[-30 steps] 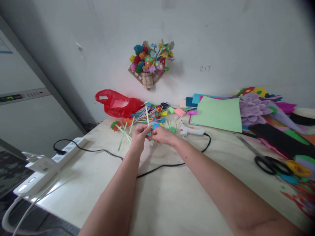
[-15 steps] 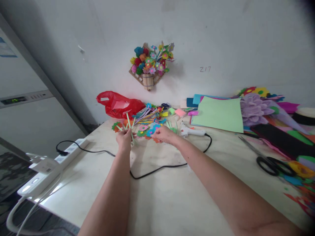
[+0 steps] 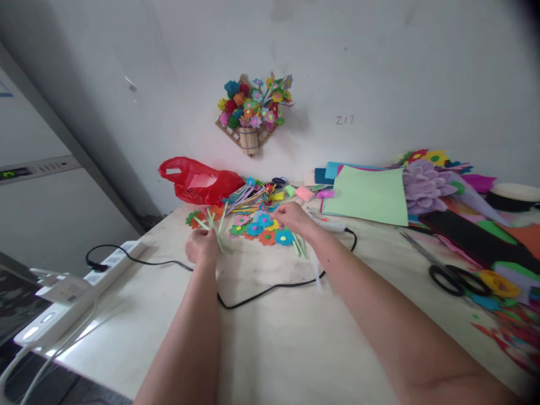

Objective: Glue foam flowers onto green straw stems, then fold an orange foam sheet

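Note:
My left hand point(image 3: 201, 246) is closed around several thin light green strips point(image 3: 221, 225), which fan upward past the fingers. Just right of it lies a cluster of foam flowers point(image 3: 255, 228) in blue, pink, green and orange with round coloured centres. My right hand point(image 3: 292, 218) is above the cluster's right side, fingers pinched together. A bit of blue shows at its fingertips; whether it is held or lies behind them is unclear. Below that hand are more light green strips point(image 3: 298, 247). A white glue gun point(image 3: 332, 226) lies partly hidden behind the right wrist.
A black cord point(image 3: 270, 290) crosses the table before me, and a power strip point(image 3: 80, 298) runs along the left edge. A red plastic bag point(image 3: 198, 183) sits at the back. Rightward are green foam sheets point(image 3: 369, 194), scissors point(image 3: 447, 273) and a dark flat slab point(image 3: 476, 239).
My right hand has moved off the flower cluster, up and to the right, uncovering more flowers. My left hand, still holding the green strips, has shifted slightly left and down. The view has turned a little.

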A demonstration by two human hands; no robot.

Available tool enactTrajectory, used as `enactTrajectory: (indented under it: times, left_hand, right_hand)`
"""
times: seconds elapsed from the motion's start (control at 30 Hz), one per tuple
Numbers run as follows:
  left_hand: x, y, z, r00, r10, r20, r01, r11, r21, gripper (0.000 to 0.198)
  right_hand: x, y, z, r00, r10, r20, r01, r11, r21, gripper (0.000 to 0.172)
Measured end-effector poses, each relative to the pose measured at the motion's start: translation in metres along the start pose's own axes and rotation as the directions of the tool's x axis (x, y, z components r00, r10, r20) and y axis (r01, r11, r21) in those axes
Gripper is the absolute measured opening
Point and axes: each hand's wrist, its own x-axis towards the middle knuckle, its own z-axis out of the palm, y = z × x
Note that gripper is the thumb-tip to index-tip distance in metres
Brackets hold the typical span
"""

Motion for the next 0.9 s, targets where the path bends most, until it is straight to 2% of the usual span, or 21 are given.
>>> enactTrajectory:
  times: [0.03, 0.07, 0.17, 0.23, 0.3, 0.37, 0.43, 0.53, 0.6, 0.73, 0.9]
  left_hand:
    - [-0.005, 0.005, -0.001, 0.998, -0.012, -0.058, 0.019, 0.993, 0.113, 0.02]
    - [-0.009, 0.009, -0.001, 0.998, 0.014, -0.067, -0.003, 0.987, 0.163, 0.021]
    - [-0.02, 0.016, 0.003, 0.959, 0.236, -0.156, -0.208, 0.962, 0.175, 0.019]
    - [-0.024, 0.018, 0.009, 0.905, 0.389, -0.172, -0.363, 0.917, 0.163, 0.017]
    - [-0.029, 0.019, 0.017, 0.833, 0.534, -0.145, -0.514, 0.844, 0.155, 0.016]
    - [-0.036, 0.02, 0.025, 0.756, 0.649, -0.087, -0.637, 0.76, 0.132, 0.016]
    - [-0.045, 0.023, 0.032, 0.707, 0.707, -0.001, -0.703, 0.704, 0.103, 0.017]
    - [-0.059, 0.025, 0.041, 0.655, 0.737, 0.17, -0.751, 0.659, 0.039, 0.014]
    - [-0.067, 0.025, 0.044, 0.65, 0.708, 0.276, -0.738, 0.674, 0.011, 0.012]
    - [-0.073, 0.02, 0.049, 0.573, 0.71, 0.41, -0.75, 0.655, -0.086, 0.014]
    - [-0.072, 0.013, 0.054, 0.581, 0.672, 0.459, -0.712, 0.693, -0.112, 0.019]
  right_hand:
    - [0.001, 0.001, -0.003, 1.0, 0.013, -0.016, -0.013, 1.0, -0.012, 0.026]
    - [0.002, 0.002, -0.006, 0.999, 0.026, -0.029, -0.027, 0.999, -0.033, 0.023]
    - [0.001, 0.001, -0.016, 0.998, 0.049, -0.031, -0.053, 0.987, -0.154, 0.015]
    - [-0.001, -0.001, -0.022, 0.998, 0.065, -0.016, -0.067, 0.959, -0.274, 0.011]
    - [-0.003, -0.004, -0.027, 0.995, 0.093, 0.028, -0.074, 0.915, -0.396, 0.01]
    - [-0.005, -0.007, -0.03, 0.985, 0.121, 0.122, -0.044, 0.865, -0.5, 0.013]
    - [-0.008, -0.011, -0.031, 0.956, 0.151, 0.252, 0.028, 0.807, -0.589, 0.023]
    - [-0.012, -0.019, -0.028, 0.906, 0.192, 0.376, 0.144, 0.697, -0.702, 0.04]
    - [-0.016, -0.023, -0.025, 0.888, 0.205, 0.411, 0.195, 0.642, -0.742, 0.048]
    - [-0.021, -0.025, -0.016, 0.87, 0.209, 0.446, 0.252, 0.589, -0.768, 0.048]
    - [-0.021, -0.021, -0.005, 0.884, 0.19, 0.428, 0.259, 0.564, -0.784, 0.043]
